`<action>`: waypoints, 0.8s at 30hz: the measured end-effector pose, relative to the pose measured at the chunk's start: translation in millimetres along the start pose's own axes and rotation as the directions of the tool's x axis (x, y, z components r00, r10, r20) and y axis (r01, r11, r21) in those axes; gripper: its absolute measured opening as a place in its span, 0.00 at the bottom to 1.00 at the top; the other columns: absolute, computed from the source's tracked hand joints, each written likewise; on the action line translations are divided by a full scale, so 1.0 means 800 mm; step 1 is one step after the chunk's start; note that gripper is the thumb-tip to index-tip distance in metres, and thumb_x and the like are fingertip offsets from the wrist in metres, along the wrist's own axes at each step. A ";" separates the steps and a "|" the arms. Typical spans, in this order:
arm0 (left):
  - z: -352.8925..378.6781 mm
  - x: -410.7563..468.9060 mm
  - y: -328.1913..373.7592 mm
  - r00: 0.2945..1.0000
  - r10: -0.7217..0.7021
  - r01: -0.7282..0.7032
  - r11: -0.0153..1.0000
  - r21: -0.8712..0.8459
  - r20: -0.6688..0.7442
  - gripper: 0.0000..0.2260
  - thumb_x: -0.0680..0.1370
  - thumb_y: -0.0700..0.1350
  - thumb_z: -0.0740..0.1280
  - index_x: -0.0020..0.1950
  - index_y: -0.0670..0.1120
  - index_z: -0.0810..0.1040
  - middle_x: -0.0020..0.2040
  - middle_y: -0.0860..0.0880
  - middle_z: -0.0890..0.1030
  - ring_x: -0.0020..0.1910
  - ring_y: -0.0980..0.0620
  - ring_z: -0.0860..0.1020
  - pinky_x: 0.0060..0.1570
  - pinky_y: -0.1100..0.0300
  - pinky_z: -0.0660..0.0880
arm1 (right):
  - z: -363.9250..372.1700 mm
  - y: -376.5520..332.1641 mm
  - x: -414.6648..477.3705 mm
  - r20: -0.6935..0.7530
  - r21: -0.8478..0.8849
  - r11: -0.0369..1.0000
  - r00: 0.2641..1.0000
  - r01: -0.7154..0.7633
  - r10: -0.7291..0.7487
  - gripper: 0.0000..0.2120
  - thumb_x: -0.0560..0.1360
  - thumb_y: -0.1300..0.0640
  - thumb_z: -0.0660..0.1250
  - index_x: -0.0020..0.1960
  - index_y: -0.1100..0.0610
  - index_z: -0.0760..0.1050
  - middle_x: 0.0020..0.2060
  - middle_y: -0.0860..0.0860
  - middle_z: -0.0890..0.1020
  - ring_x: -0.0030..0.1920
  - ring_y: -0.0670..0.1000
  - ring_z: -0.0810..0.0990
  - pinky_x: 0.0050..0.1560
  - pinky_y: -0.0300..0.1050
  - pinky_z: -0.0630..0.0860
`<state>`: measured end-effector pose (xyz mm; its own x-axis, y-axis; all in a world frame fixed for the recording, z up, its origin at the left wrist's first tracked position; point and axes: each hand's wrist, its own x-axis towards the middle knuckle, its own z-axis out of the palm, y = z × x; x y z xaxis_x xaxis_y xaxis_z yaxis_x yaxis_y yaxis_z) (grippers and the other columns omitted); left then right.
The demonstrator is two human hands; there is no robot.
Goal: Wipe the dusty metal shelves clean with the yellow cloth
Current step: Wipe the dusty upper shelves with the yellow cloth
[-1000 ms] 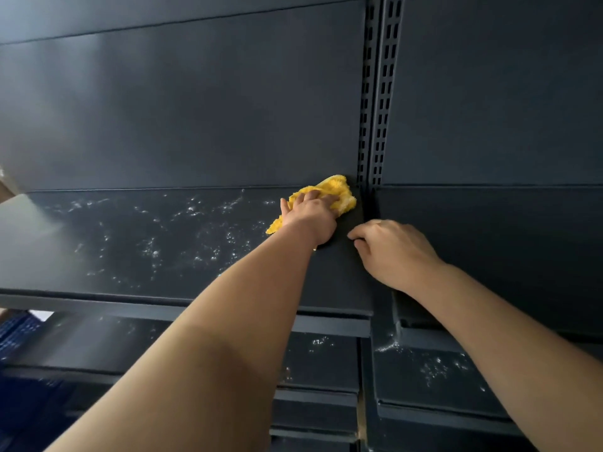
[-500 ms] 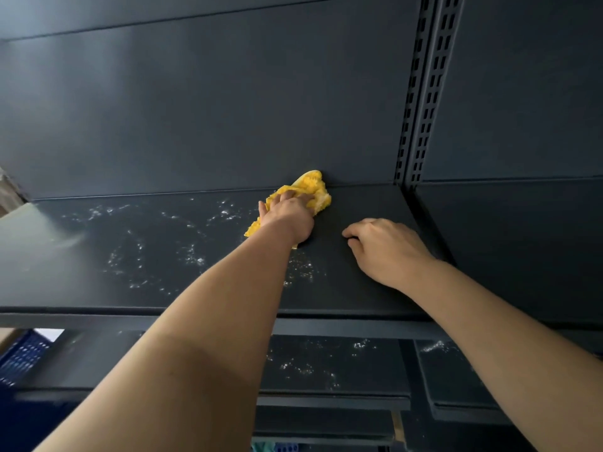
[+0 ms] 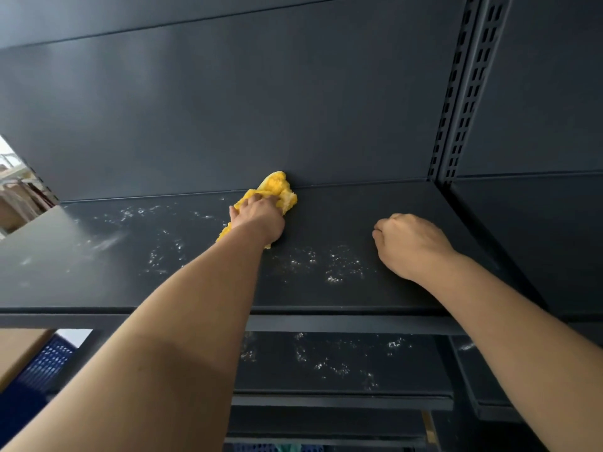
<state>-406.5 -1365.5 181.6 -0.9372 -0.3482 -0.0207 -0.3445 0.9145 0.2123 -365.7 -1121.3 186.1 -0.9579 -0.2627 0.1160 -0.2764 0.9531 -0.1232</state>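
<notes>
As L hand [image 3: 257, 218] slid cloth [image 3: 277, 189] left, R hand [image 3: 408, 243] fisted, resting on shelf [image 3: 359, 207]

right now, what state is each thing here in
yellow cloth: bunched, pressed on the top shelf by the back panel
left hand: grips the yellow cloth
right hand: fingers curled, holds nothing, rests on the top shelf
top shelf: dust specks at left and between the hands, right end looks clean
lower shelf: dusty

Low on the left, a blue perforated crate [image 3: 49, 363] sits just beside a tan panel [image 3: 19, 349]. Far left, in a bright gap, brown cartons [image 3: 18, 203] show, blurred.
</notes>
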 end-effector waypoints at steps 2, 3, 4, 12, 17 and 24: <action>-0.003 -0.004 -0.007 1.000 -0.031 0.031 1.000 0.006 -0.006 0.24 0.81 0.46 0.56 0.77 0.56 0.58 0.78 0.46 0.57 0.76 0.43 0.57 0.76 0.43 0.43 | -0.001 0.002 -0.002 0.014 0.022 1.000 1.000 -0.011 0.011 0.18 0.83 0.51 0.51 0.61 0.57 0.76 0.55 0.54 0.78 0.52 0.56 0.78 0.46 0.46 0.75; -0.005 -0.007 -0.009 0.999 -0.044 0.044 0.999 0.013 -0.010 0.24 0.81 0.46 0.56 0.77 0.55 0.58 0.78 0.46 0.57 0.76 0.43 0.57 0.76 0.44 0.43 | -0.002 0.003 -0.003 0.021 0.031 0.999 1.000 -0.014 0.013 0.18 0.83 0.51 0.51 0.61 0.56 0.76 0.56 0.54 0.78 0.54 0.56 0.77 0.48 0.47 0.75; -0.005 -0.010 -0.010 0.999 -0.053 0.053 0.998 0.020 -0.013 0.25 0.81 0.45 0.56 0.77 0.55 0.58 0.77 0.46 0.57 0.76 0.42 0.57 0.76 0.44 0.44 | -0.003 0.005 -0.004 0.027 0.039 0.999 1.000 -0.014 0.013 0.18 0.83 0.51 0.50 0.62 0.56 0.75 0.57 0.53 0.78 0.55 0.56 0.77 0.50 0.48 0.76; -0.009 -0.052 0.010 0.997 -0.079 0.080 0.996 -0.031 0.022 0.24 0.80 0.41 0.56 0.77 0.51 0.61 0.77 0.44 0.58 0.75 0.41 0.56 0.75 0.44 0.51 | -0.001 0.035 -0.016 0.108 0.239 0.966 0.987 0.094 -0.123 0.20 0.83 0.56 0.50 0.74 0.55 0.65 0.74 0.53 0.66 0.74 0.53 0.63 0.73 0.46 0.61; -0.004 -0.081 0.046 0.996 -0.069 0.071 0.996 -0.043 0.049 0.25 0.80 0.41 0.56 0.77 0.51 0.60 0.77 0.44 0.57 0.76 0.40 0.56 0.74 0.44 0.53 | -0.010 0.060 -0.045 0.081 0.272 0.950 0.980 0.152 -0.180 0.19 0.83 0.60 0.52 0.73 0.55 0.67 0.73 0.53 0.67 0.74 0.52 0.64 0.73 0.46 0.62; 0.009 -0.120 0.107 0.996 -0.041 0.046 0.997 -0.063 0.078 0.26 0.80 0.42 0.56 0.78 0.54 0.57 0.78 0.46 0.56 0.76 0.41 0.55 0.75 0.45 0.53 | -0.031 0.098 -0.089 0.057 0.207 0.967 0.984 0.151 -0.166 0.20 0.80 0.63 0.55 0.69 0.52 0.72 0.68 0.51 0.74 0.65 0.55 0.75 0.62 0.53 0.74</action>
<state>-346.6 -1252.6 195.0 -0.9236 -0.3687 -0.1055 -0.3834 0.8825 0.2722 -316.9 -1024.4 192.9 -0.9015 -0.4258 0.0781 -0.4282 0.8505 -0.3055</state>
